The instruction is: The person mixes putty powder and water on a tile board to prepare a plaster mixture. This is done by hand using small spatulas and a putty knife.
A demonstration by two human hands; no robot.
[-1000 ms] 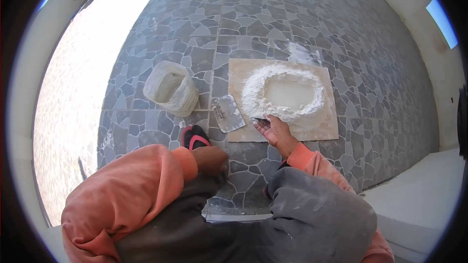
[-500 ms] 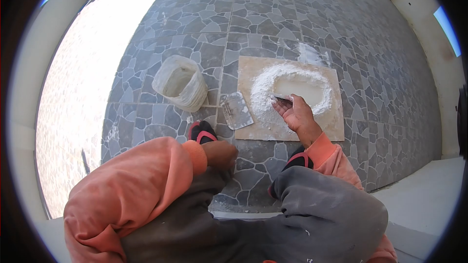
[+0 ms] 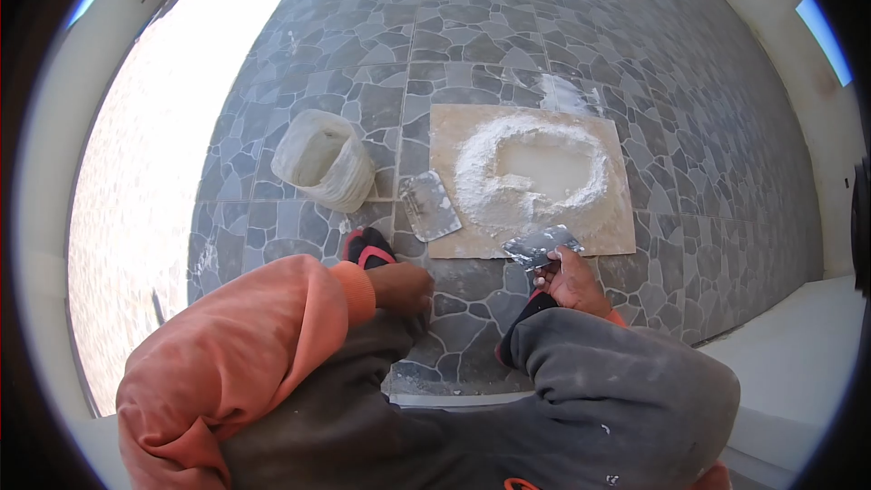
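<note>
My right hand (image 3: 576, 283) grips a flat metal putty scraper (image 3: 543, 245), its dark blade smeared with white, over the board's near edge. The tan square board (image 3: 445, 154) carries a ring of white powder (image 3: 485, 204) around a pool of pale liquid (image 3: 553, 168). At the board's left edge lies a second flat scraper (image 3: 431, 207), also streaked with white. My left hand (image 3: 406, 290) rests by my left knee, its fingers curled out of sight; whether it holds anything does not show.
A whitish translucent container (image 3: 349, 177), its inside coated, stands left of the board. Spilled white powder (image 3: 570, 93) marks the stone-patterned tiles (image 3: 472, 18) behind the board. My feet in red-strapped sandals (image 3: 372, 249) are near the board. Bright sunlit floor lies at left.
My right hand has drawn back from the powder ring toward me, and the scraper's blade now shows flat. A notch appears in the ring's near inner side. My left hand stays put.
</note>
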